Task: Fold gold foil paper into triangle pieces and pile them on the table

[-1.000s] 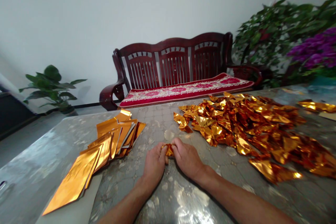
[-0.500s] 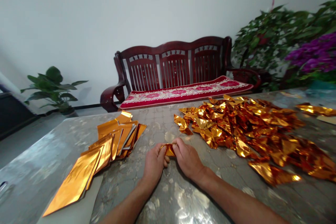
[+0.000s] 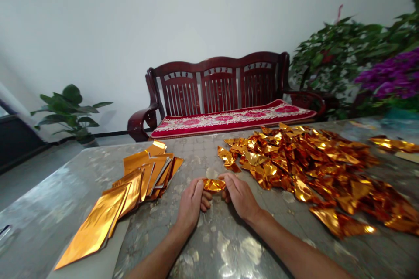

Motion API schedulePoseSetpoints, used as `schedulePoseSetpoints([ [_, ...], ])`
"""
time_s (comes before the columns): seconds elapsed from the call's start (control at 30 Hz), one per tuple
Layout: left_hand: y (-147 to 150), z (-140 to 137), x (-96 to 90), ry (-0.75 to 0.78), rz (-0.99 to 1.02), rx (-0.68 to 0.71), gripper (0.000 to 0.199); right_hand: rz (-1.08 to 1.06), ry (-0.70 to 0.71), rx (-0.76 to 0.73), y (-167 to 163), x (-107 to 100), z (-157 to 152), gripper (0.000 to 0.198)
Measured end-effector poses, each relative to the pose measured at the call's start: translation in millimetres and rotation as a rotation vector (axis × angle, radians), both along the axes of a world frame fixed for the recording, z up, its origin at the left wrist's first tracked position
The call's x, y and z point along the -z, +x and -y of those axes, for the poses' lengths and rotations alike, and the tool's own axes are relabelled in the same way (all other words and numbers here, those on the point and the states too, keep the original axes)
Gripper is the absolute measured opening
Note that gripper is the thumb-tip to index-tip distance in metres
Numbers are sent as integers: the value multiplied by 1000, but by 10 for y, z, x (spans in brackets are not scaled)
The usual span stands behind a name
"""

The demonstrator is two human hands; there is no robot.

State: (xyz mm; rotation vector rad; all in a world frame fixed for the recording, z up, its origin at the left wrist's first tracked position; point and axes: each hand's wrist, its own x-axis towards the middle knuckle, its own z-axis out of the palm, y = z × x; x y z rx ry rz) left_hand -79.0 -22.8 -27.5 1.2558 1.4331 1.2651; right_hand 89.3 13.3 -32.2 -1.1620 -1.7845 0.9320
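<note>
**Foil piece pinched between both hands at the near middle of the bench**

Bench [image 3: 229, 253], glossy and patterned, carries a wide heap of folded gold foil [image 3: 314, 170] toward its right edge and a fanned stack of flat gold sheets [image 3: 131, 192] toward its left edge. Left hand [image 3: 191, 205] and right hand [image 3: 240, 196] are each closed on one end of a small crumpled foil piece [image 3: 213, 184], held just above the surface. Its long axis runs left to right, parallel to the near edge; neither end reads as a front. Thin foil like this could tear or crease crookedly if the fingers pull apart too hard, and it may slip on so slick a surface.
</note>
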Motion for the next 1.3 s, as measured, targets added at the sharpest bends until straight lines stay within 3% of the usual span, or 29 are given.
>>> schedulePoseSetpoints([
  [0.17,-34,-15,56,4,66,5,76,-51,-22,-3,11,-25,2,44],
  [0.4,-60,-7,25,-7,104,6,77,-7,-5,13,35,-33,-15,43],
  [0.63,-106,-10,30,-55,103,45,69,421,291,147,48,-168,44,29],
  [0.77,-107,-5,48,-56,126,73,70,496,468,113,-16,-218,122,19],
  [0.93,-66,17,25,-72,119,107,65,525,547,106,-102,-186,118,7],
  [1.07,-35,42,12,-55,91,118,64,496,556,63,-113,-161,78,6],
  [1.23,-23,70,2,81,79,-122,47,259,454,137,-115,-160,51,11],
  [1.3,-23,72,-3,87,72,-138,44,156,408,157,-123,-151,44,9],
])
